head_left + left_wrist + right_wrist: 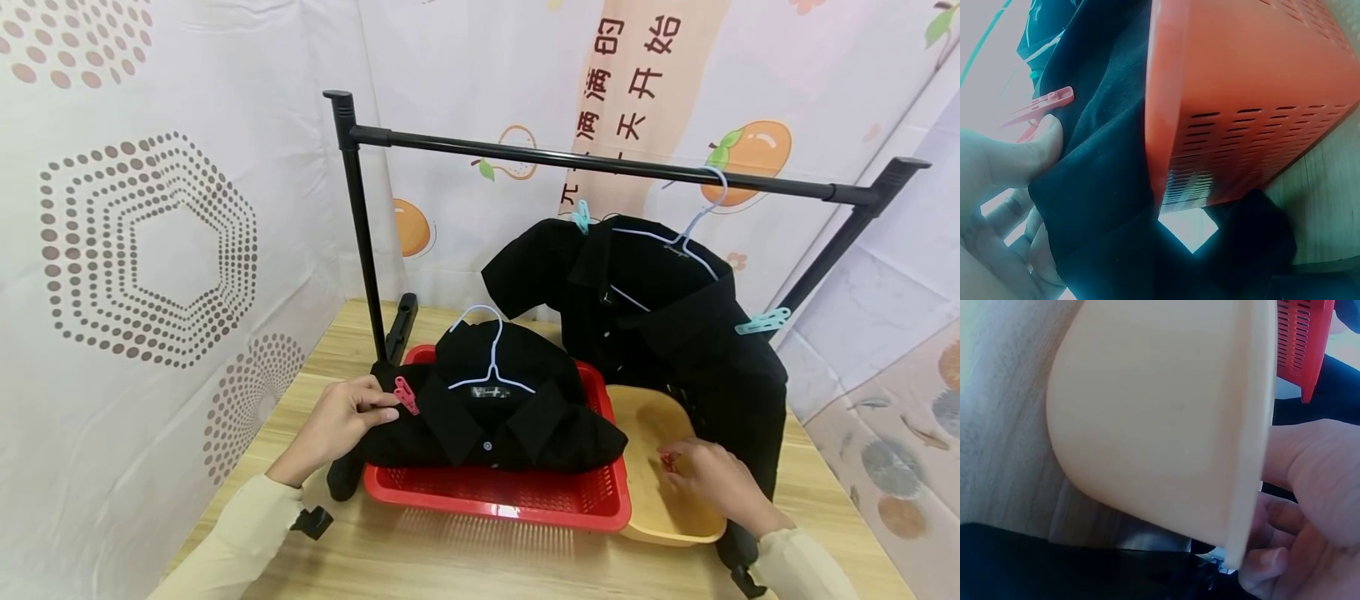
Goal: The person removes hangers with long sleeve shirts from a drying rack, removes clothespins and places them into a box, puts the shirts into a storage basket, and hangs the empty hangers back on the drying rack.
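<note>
At the left edge of the red basket [498, 510], my left hand [348, 419] pinches the sleeve of the black shirt [480, 425] lying across it, thumb beside a pink clip [406, 395]. Inside the yellow basin [641, 496], my right hand [711, 477] pinches a red clip [666, 459].

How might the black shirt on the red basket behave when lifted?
The black shirt likely flops, since its cloth folds loosely over the red basket. The hanger inside its collar may keep the shoulders spread.
</note>
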Available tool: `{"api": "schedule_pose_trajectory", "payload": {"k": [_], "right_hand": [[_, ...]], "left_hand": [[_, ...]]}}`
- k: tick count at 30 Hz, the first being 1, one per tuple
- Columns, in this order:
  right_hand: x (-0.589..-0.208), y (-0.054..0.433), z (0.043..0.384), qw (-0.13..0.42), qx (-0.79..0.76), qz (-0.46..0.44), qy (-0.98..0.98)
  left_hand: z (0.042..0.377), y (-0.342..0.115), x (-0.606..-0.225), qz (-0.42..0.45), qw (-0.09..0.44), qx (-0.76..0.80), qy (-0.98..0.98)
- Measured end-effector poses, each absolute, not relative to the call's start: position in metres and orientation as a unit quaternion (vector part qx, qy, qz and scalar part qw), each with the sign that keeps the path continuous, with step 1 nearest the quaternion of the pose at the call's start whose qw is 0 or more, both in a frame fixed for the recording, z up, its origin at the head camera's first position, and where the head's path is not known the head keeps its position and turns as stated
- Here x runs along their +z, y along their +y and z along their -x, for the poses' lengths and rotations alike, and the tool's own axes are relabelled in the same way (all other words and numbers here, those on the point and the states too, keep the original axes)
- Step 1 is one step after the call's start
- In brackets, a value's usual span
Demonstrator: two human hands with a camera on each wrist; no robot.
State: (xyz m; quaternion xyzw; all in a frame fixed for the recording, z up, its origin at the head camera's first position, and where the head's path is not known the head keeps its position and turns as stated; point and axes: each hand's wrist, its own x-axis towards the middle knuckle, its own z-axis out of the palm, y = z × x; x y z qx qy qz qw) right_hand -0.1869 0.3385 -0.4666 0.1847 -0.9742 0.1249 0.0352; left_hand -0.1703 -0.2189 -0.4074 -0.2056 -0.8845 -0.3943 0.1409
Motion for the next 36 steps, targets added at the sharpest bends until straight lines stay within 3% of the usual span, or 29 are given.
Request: {"api": "schedule_pose_trajectory", "payload": {"k": [9, 36], "right_hand": [[-0.462, 0.337, 0.188, 0.019, 0.146, -0.192, -0.970], [-0.415, 0.293, 0.185, 0.119, 0.287, -0.208, -0.928]], "left_hand": [[0.169, -0.219, -0.407, 0.204, 0.142, -0.394, -0.885], [0.167, -0.219, -0.406, 0.210, 0.146, -0.393, -0.884]]}}
